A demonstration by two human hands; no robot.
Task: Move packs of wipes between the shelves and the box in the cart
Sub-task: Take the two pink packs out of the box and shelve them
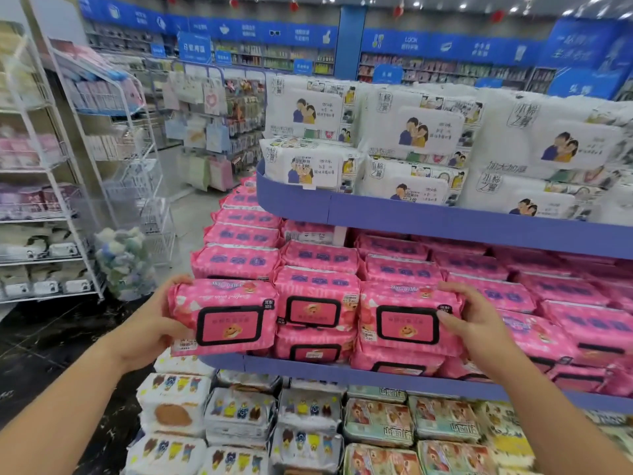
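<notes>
My left hand [156, 325] grips the left end of a pink pack of wipes [222, 317] at the front left corner of the middle shelf [342, 373]. My right hand [478, 320] grips the right end of another pink pack of wipes [407, 317] on the same shelf's front row. Between them sits a third pink pack [317, 299], untouched. Both held packs have a black-framed lid facing me. More pink packs fill the shelf behind. The cart and its box are out of view.
White packs of wipes [428, 132] fill the upper shelf [445, 221]. White and green packs [308, 423] crowd the bottom shelf. A white wire rack [68, 200] stands at left across a dark-floored aisle, with a bag of fluffy items [125, 262] at its foot.
</notes>
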